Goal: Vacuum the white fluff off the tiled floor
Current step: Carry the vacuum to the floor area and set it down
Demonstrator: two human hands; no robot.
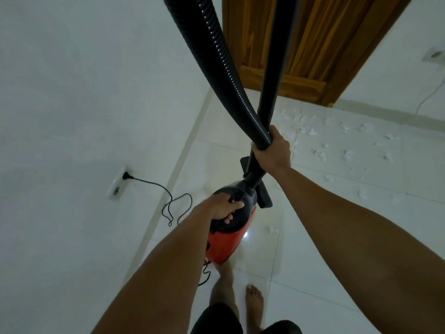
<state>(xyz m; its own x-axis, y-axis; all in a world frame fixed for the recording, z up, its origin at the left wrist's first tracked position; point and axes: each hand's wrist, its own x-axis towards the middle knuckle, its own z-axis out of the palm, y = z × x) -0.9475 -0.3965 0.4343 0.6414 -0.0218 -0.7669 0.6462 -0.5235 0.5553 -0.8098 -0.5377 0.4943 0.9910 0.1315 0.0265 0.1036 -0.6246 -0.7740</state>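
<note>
Fluff: white fluff (346, 141) is lying scattered over the tiled floor (313, 261) along its far edge, just right of the wooden door (301, 44).
Vacuum: the red and black vacuum (228, 247) is being held near the floor's left edge.
Left grip: the left grip (224, 206) is curling round the vacuum's top handle.
Right grip: the right grip (272, 150) is clutching the ribbed hose (216, 49) and the smooth tube (272, 68) together.
Cord: the cord (173, 203) is trailing to a wall socket (118, 184).

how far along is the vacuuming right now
Barely begun. Done: the plug sits in the wall socket. In hand: the left hand grips the vacuum, the right hand holds the hose and tube. Left: fluff lies scattered across the tiles by the door.
</note>
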